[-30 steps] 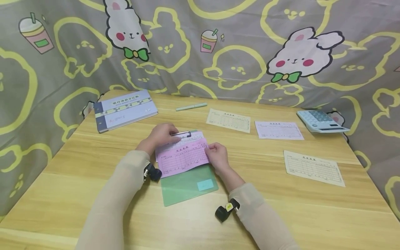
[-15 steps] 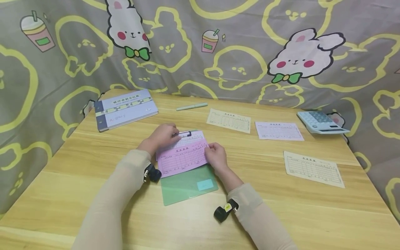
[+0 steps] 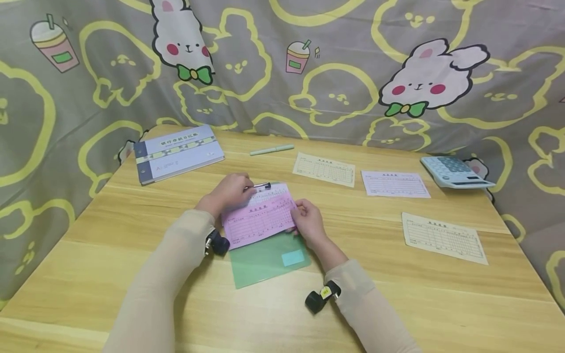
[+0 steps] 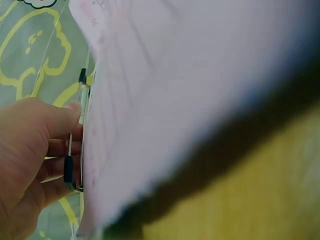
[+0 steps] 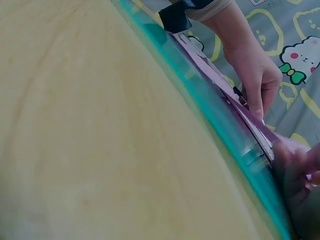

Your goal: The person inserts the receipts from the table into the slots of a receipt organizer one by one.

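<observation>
A green clipboard (image 3: 265, 269) with a pale blue sticker lies on the table. On it lie a white printed form (image 3: 270, 195) and, overlapping it nearer the person, a pink printed form (image 3: 258, 224). My left hand (image 3: 229, 193) is at the clipboard's far end. In the left wrist view its thumb presses the wire clip (image 4: 68, 167) with black tips, the fingers curled behind it. My right hand (image 3: 310, 223) pinches the pink form's right edge. In the right wrist view that hand is blurred, and the papers stand slightly off the board.
A blue account book (image 3: 181, 153) lies at back left, a green pen (image 3: 271, 150) beyond the clipboard. Two cream slips (image 3: 324, 169) and a white slip (image 3: 394, 184) are spread to the right. A blue calculator (image 3: 456, 172) stands at the right back, near a patterned curtain (image 3: 247, 49).
The clipboard has shifted slightly right and away from the person. The clip lever looks lower over the papers. Both hands keep their places, with the right hand's fingers slightly moved at the pink form's edge.
</observation>
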`<state>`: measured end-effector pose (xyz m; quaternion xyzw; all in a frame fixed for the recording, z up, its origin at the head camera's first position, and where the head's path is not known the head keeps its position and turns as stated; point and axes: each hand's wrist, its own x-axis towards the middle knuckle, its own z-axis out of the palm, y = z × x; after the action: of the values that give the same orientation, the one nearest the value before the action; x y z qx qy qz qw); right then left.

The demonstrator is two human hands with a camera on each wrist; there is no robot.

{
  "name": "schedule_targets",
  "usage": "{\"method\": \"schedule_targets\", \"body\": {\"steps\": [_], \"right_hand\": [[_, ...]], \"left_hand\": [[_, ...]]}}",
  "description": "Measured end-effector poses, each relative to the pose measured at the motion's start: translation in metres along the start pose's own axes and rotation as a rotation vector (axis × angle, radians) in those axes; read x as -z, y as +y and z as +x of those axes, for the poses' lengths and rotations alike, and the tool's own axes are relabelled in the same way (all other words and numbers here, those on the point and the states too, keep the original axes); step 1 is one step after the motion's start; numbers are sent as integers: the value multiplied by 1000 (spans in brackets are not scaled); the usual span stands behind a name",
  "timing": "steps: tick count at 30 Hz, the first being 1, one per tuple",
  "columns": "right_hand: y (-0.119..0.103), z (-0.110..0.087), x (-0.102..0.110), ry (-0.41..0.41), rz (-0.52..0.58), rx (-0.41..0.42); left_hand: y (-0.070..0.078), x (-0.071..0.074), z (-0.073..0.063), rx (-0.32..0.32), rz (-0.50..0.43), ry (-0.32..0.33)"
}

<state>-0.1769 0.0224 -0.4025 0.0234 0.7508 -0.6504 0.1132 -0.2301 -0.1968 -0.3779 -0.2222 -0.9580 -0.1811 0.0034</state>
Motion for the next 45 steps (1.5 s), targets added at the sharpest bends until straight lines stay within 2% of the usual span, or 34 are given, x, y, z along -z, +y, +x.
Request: {"method": "schedule_targets", "body": {"steps": [6, 12, 18, 28, 36, 45], "right_hand": [[0, -1, 1, -28, -20, 24], [-1, 0, 2, -32, 82, -56], [-1, 2, 1, 7, 149, -133], [-4, 4, 0, 62, 218, -163], [-8, 3, -1, 121, 240, -211], [-11, 7, -6, 129, 172, -253]], "left_hand": [[-2, -1, 2, 15, 2, -10], [-4, -1, 4, 1, 14, -4], [-5, -3, 4, -23, 51, 7], [-3, -1, 4, -46, 41, 10], [-1, 1, 6, -34, 61, -6], [-1, 1, 3, -9, 50, -16]]}}
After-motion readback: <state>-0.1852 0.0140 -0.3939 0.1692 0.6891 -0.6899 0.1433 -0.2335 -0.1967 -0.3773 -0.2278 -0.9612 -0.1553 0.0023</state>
